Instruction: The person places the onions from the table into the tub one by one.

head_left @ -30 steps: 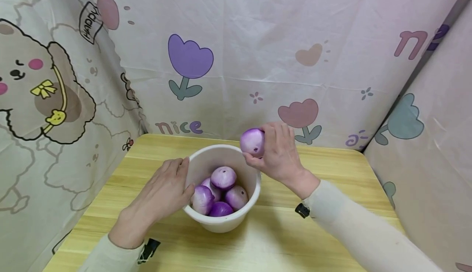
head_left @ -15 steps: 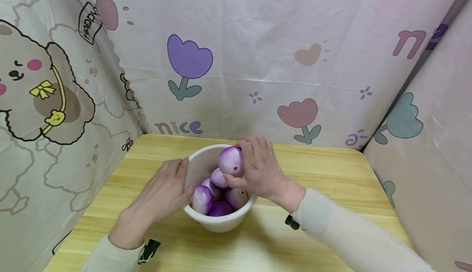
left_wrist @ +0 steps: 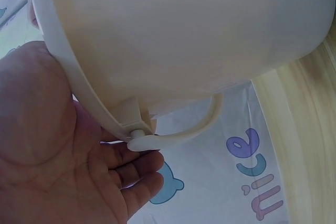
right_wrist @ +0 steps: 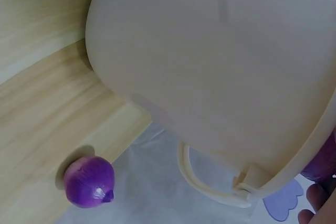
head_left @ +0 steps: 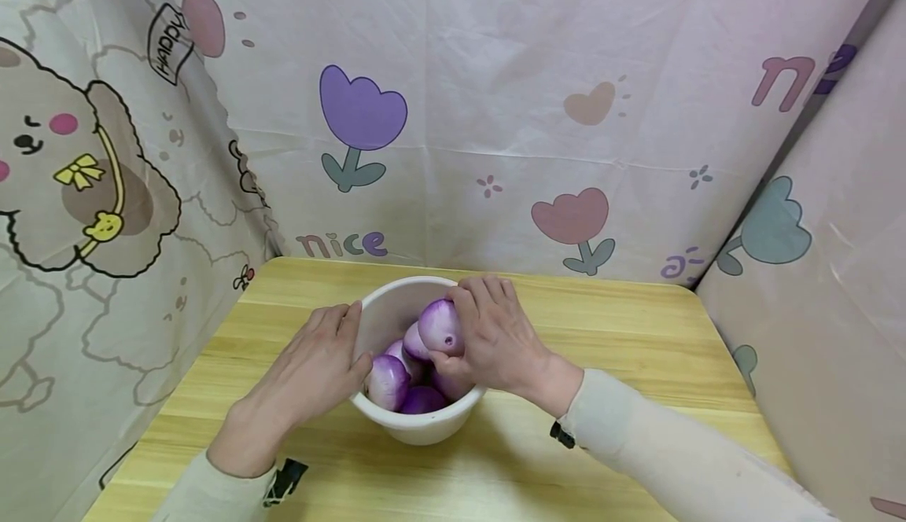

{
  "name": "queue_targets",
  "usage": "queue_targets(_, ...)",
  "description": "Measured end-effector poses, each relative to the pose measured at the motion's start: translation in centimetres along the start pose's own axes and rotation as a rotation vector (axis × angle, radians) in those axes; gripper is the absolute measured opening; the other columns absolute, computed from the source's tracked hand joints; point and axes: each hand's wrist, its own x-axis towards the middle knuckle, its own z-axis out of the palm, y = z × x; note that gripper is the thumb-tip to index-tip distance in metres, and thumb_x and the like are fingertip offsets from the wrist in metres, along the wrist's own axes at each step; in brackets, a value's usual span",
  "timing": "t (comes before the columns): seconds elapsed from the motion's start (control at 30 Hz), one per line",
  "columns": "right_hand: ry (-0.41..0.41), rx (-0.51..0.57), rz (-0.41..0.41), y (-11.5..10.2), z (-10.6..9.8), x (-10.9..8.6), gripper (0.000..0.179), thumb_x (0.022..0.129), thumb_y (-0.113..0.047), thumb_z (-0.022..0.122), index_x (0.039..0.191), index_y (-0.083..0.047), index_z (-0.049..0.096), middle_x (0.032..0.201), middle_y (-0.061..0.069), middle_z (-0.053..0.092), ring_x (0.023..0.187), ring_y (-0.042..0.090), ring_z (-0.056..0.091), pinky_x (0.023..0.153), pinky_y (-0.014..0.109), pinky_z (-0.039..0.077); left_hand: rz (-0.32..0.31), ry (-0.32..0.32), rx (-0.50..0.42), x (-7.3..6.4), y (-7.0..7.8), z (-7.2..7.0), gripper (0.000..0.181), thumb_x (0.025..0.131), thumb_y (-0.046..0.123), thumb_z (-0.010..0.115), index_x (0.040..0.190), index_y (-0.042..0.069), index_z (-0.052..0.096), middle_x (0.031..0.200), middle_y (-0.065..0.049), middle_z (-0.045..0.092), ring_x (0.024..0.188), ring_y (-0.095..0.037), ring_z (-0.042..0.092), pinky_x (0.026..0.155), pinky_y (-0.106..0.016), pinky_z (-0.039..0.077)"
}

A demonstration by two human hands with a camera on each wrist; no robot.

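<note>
A white bucket (head_left: 423, 430) with several purple onions (head_left: 387, 383) inside stands on the table. My left hand (head_left: 307, 369) grips its left rim; in the left wrist view its fingers (left_wrist: 139, 174) lie outside, by the end of the curved handle (left_wrist: 181, 136). My right hand (head_left: 499, 343) holds another onion (head_left: 440, 325) inside the bucket's mouth, over the onions there. That hand covers part of the right rim and of the onions beneath. Whether the held onion touches those below, I cannot tell.
One loose onion (right_wrist: 90, 182) sits on the wooden table (head_left: 602, 443) beyond the bucket, seen only in the right wrist view. Cloth with printed flowers (head_left: 362, 109) and cartoon figures hangs behind the table and along both sides.
My right hand has carried the onion leftward from beside the rim and lowered it into the bucket's mouth. My left hand has stayed on the rim.
</note>
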Motion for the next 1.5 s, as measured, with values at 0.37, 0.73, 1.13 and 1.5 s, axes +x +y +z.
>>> queue_targets(0.37,-0.177,-0.068,0.082,-0.34,-0.46,-0.04,0.068,0.078,-0.062,0.073,0.116,-0.008,0.056,0.101,0.007,0.056,0.093,0.030,0.049,0.078,0.041,0.039,0.008,0.006,0.003,0.07,-0.13,0.05,0.074,0.098,0.028,0.067,0.153,-0.014,0.042,0.148,-0.034,0.052,0.138,-0.047,0.047,0.118,-0.063,0.041)
queue_targets(0.73,-0.220,-0.118,0.090,-0.48,-0.49,-0.02,0.064,0.078,-0.069,0.072,0.097,-0.010,0.055,0.093,0.007,0.053,0.088,0.031,0.047,0.073,0.043,0.035,-0.002,0.000,-0.006,0.12,-0.13,0.15,0.074,0.099,0.029,0.065,0.154,-0.014,0.041,0.149,-0.034,0.051,0.139,-0.047,0.046,0.118,-0.063,0.041)
queue_targets(1.13,-0.192,-0.120,0.077,-0.55,-0.14,-0.22,0.062,0.080,-0.066,0.073,0.101,-0.010,0.058,0.095,0.007,0.055,0.090,0.032,0.050,0.074,0.043,0.038,0.018,0.040,0.006,0.06,-0.42,0.16,0.063,0.105,0.027,0.055,0.154,-0.011,0.043,0.146,-0.031,0.056,0.137,-0.045,0.051,0.117,-0.062,0.043)
queue_targets(1.5,-0.182,-0.110,0.071,-0.54,-0.02,-0.21,0.060,0.080,-0.064,0.074,0.101,-0.010,0.060,0.096,0.007,0.057,0.090,0.032,0.051,0.073,0.043,0.039,0.071,0.183,0.120,0.44,-0.47,0.27,0.055,0.100,0.031,0.063,0.133,-0.014,0.061,0.125,-0.029,0.067,0.121,-0.045,0.061,0.108,-0.059,0.051)
